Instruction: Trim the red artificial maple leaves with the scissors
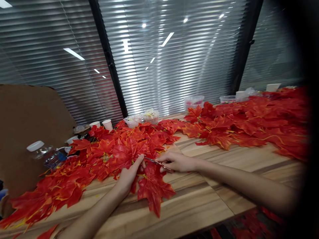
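Observation:
In the head view, my right hand is closed around a small pair of scissors, whose blades point left toward my other hand. My left hand is closed, thumb on top, pinching red artificial maple leaves where their stems meet. One maple leaf hangs below my fingers, its tip toward the table's front edge. Another broad leaf spreads just beyond my left thumb. Whether the blades touch a stem is too small to tell.
Heaps of red leaves cover the wooden table behind and to the right. Paper cups, plastic tubs and filled bags stand along the back. A clear bottle lies tilted at left, near a brown board.

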Motion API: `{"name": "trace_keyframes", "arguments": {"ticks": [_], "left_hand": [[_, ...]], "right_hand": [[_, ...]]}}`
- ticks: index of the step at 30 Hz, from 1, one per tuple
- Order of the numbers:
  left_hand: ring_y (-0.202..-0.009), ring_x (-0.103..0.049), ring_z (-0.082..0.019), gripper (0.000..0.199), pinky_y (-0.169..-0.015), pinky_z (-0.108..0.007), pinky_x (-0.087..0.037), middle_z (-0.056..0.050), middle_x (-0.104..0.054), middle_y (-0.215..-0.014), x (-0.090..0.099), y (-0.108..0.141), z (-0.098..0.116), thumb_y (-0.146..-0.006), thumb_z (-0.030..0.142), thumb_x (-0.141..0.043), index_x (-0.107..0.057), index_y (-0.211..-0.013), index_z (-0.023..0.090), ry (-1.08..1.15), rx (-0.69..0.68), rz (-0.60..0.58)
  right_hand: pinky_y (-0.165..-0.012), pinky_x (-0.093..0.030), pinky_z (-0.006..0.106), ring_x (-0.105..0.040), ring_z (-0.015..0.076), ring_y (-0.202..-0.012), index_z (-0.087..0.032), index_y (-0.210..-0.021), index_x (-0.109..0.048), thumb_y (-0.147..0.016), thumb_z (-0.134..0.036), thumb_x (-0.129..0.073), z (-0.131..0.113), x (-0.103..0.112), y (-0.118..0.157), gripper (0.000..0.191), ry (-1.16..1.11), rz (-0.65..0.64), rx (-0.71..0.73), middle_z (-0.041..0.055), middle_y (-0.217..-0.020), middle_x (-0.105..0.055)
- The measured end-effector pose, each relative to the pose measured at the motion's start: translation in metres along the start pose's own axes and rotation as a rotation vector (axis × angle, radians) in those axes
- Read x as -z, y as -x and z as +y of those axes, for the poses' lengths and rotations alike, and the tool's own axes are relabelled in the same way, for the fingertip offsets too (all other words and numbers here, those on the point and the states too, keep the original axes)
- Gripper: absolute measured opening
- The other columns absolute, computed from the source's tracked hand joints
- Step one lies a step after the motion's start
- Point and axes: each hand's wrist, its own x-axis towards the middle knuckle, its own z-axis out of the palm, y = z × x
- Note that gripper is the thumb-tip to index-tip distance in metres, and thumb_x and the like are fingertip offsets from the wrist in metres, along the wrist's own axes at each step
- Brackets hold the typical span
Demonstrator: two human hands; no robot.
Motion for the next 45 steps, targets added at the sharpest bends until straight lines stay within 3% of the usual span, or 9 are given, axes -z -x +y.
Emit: {"name": "trace_keyframes", "arguments": {"ticks": [10,18,45], "left_hand": [[-0.055,-0.046,-0.014,0.042,-0.06,-0.025,-0.036,-0.003,-0.054,-0.058,0.0001,-0.0018,-0.0001,-0.076,0.053,-0.05,-0.056,-0.055,0.017,-0.047,-0.018,0.0],[-0.055,-0.049,-0.015,0.045,-0.061,-0.026,-0.038,-0.003,-0.057,-0.057,0.0023,-0.003,-0.0037,-0.074,0.057,-0.05,-0.058,-0.053,0.018,-0.103,0.005,0.042],[-0.054,-0.046,-0.013,0.047,-0.061,-0.024,-0.036,0.0,-0.05,-0.053,0.0027,0.0006,-0.0015,-0.078,0.055,-0.044,-0.051,-0.05,0.018,-0.14,0.011,-0.004]], "right_hand": [[-0.05,-0.034,0.017,-0.041,0.0073,-0.051,-0.012,-0.108,-0.058,-0.085,-0.026,-0.045,-0.0004,0.0,-0.0004,0.029,0.002,0.009,-0.004,-0.0013,-0.062,-0.049],[-0.05,-0.034,0.017,-0.041,0.0072,-0.051,-0.011,-0.096,-0.06,-0.084,-0.026,-0.046,-0.0004,-0.0001,-0.0011,0.023,0.012,0.0,0.005,-0.0022,-0.06,-0.047],[-0.051,-0.034,0.018,-0.042,0.0076,-0.052,-0.013,-0.084,-0.055,-0.084,-0.027,-0.047,-0.0025,-0.0002,-0.0015,0.016,0.025,0.016,-0.013,-0.0028,-0.059,-0.046]]}}
